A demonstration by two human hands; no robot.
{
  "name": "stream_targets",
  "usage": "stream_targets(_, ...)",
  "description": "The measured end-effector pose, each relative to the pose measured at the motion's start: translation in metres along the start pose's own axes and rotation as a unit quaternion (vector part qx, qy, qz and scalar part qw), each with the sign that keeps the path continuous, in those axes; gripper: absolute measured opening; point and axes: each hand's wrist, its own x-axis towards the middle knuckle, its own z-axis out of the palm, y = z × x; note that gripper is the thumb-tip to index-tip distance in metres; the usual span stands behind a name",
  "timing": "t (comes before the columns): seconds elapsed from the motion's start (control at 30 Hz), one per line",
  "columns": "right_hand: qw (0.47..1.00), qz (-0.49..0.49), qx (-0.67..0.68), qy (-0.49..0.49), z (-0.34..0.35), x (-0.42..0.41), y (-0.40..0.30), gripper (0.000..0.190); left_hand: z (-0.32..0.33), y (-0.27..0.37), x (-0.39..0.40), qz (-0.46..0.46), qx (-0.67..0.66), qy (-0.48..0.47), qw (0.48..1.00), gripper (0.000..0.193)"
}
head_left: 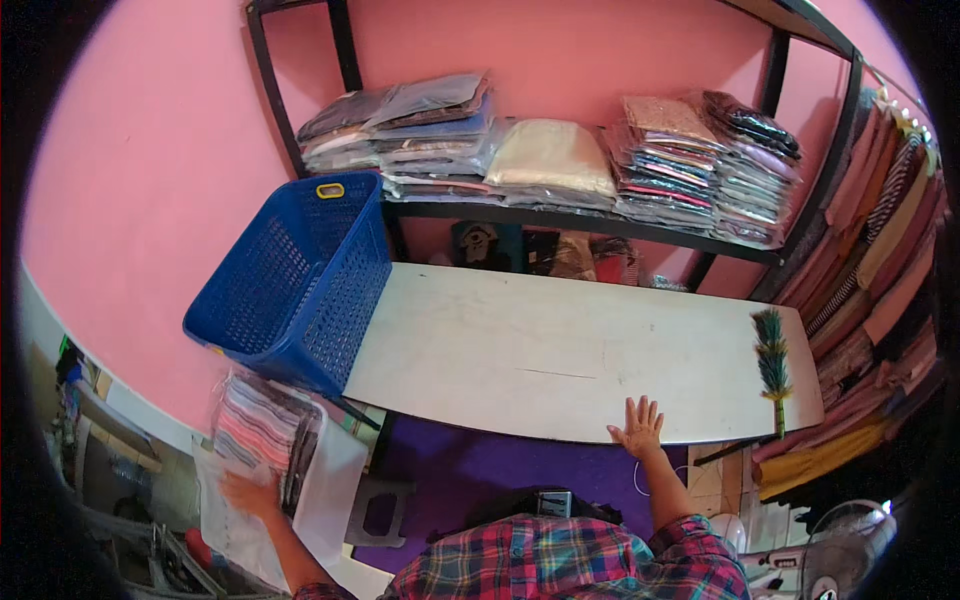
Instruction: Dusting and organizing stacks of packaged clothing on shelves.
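Note:
My left hand (251,491) reaches into a translucent white plastic bin (334,476) at the lower left, against a stack of folded garments in clear plastic (259,424). Pink, grey and dark fabrics show in that stack. The hand is blurred, and its fingertips are unclear, so a grip on a packet cannot be made out. My right hand (640,429) lies palm down at the near edge of a white tabletop (525,337), fingers spread, holding nothing.
A blue plastic basket (330,292) stands on the table's left end. A green tinsel-like duster (771,367) lies at the right end. Behind, a black-framed shelf (585,225) carries stacks of bagged garments (667,165). Hanging clothes (877,247) line the right; a fan (844,551) stands lower right.

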Motion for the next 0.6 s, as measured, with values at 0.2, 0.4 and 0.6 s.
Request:
stream_targets(0.2, 1.000, 0.014, 0.005, -0.008, -0.002, -0.005, -0.010, 0.085, 0.108, -0.108, -0.008, -0.061, -0.142, -0.338, 0.928, 0.084)
stream_targets(0.4, 0.999, 0.017, -0.001, -0.030, 0.001, -0.002, -0.017, 0.087, 0.121, -0.176, 0.001, -0.002, -0.155, -0.291, 0.944, 0.050)
stream_targets(0.6, 0.999, 0.024, 0.004, -0.036, -0.003, 0.000, -0.015, 0.086, 0.001, -0.145, 0.010, -0.094, -0.143, 0.166, 0.971, 0.035)
